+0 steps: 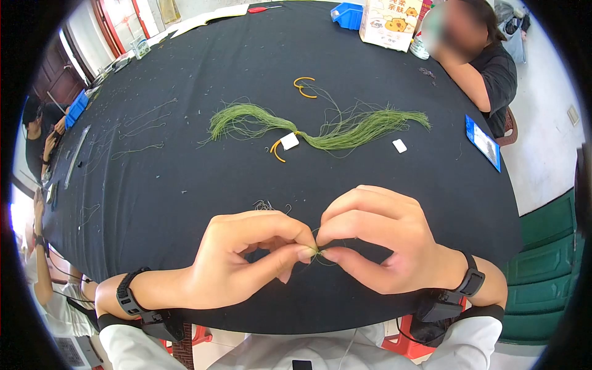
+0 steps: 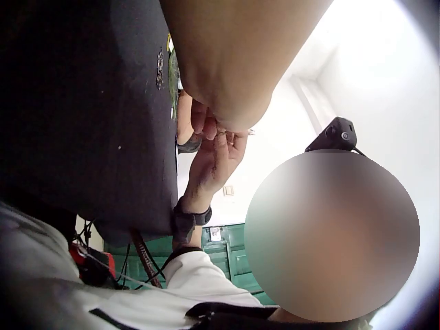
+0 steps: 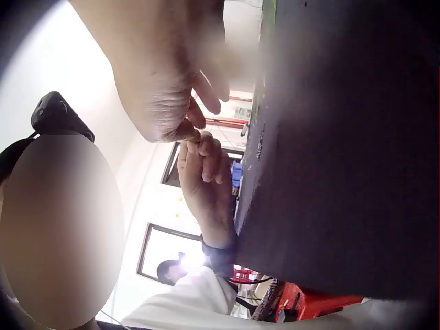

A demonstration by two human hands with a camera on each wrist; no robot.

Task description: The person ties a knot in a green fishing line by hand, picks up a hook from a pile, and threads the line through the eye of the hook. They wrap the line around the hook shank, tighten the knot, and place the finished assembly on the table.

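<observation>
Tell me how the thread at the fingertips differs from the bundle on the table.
The thread is a small wisp, while the bundle is long and thick, with many strands. The thread is held between the left hand and right hand; the bundle lies on the black cloth. Both are green and fine-stranded.

Green thread (image 1: 319, 251) partly hidden in the left grip (image 1: 229, 262)

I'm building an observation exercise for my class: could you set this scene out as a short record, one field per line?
Left hand: pinches fine green strands
Right hand: pinches them too, fingertips beside the left's
Beyond the hands: green bundle, gathered near its middle
Around the bundle: yellow curved pieces, small white pieces
Surface: black cloth
</observation>
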